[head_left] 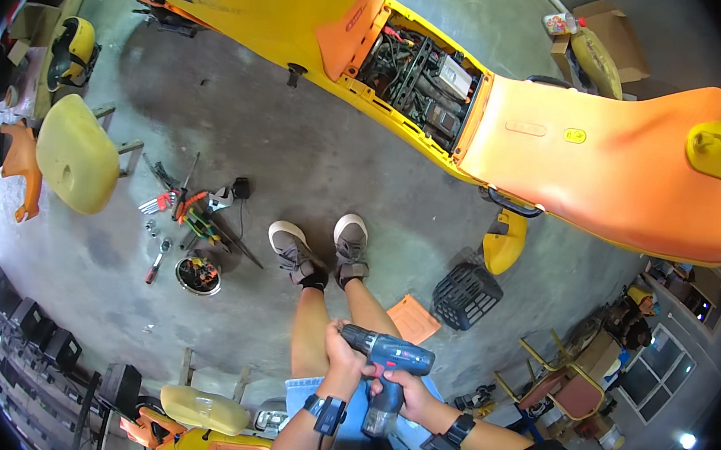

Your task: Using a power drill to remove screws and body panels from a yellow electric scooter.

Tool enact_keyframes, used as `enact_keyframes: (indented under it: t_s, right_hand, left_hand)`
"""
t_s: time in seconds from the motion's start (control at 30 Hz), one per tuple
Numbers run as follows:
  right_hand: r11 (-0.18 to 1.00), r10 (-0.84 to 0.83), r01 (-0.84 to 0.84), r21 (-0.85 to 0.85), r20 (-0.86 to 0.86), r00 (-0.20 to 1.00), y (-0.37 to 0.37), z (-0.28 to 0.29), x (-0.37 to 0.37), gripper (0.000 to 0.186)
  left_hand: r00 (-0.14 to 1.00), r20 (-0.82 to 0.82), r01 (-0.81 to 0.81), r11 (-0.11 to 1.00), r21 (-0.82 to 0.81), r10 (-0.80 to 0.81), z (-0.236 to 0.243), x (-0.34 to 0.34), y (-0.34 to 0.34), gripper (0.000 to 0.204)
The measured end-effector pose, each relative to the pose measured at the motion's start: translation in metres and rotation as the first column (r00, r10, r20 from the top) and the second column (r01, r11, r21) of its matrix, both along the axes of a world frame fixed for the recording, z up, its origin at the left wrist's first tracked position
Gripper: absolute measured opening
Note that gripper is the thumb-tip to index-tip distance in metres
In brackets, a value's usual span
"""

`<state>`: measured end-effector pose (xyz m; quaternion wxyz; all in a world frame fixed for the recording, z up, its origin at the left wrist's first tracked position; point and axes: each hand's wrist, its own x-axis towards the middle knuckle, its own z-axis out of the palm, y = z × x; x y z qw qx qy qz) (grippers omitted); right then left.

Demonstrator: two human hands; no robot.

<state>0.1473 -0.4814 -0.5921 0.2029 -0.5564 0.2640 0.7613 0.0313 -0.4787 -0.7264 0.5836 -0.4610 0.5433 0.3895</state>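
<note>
Over my lap I hold a blue cordless drill [401, 356], its black chuck toward the left. My right hand [409, 396] is closed round the drill's grip, above its battery. My left hand [346, 350] is closed about the front of the drill, beside the chuck and below it; part of its fingers is hidden. Ahead stands a yellow and orange electric scooter [340, 76]. Its underseat bay [418, 79] is uncovered, showing wiring and a silver box. The long orange seat [550, 148] lies to the right of the bay.
Left of my shoes [296, 249], hand tools [197, 214] lie on the floor beside a metal bowl [198, 276] of small parts. A black crate [466, 296], a yellow panel [505, 242] and an orange panel [413, 319] lie to the right. A padded stool [77, 154] stands left.
</note>
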Motion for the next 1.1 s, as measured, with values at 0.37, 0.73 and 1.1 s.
enact_keyframes:
  t_s: [0.37,0.73,1.1]
  right_hand:
    - [0.997,0.013,-0.001,-0.072,0.159,0.987,0.037,0.015,0.017,0.027]
    - [0.962,-0.122,0.038,0.269,0.303,0.945,0.228,0.025,0.063,0.024]
    - [0.945,-0.045,-0.116,0.307,0.472,0.880,0.399,-0.077,0.101,0.022]
  left_hand:
    - [0.840,0.120,0.484,0.830,0.278,-0.530,0.019,-0.048,-0.021,0.027]
    - [0.960,-0.111,0.276,0.803,0.529,-0.257,0.116,-0.219,0.126,0.022]
    - [0.853,-0.038,0.471,0.738,0.482,-0.520,0.148,-0.173,0.270,0.020]
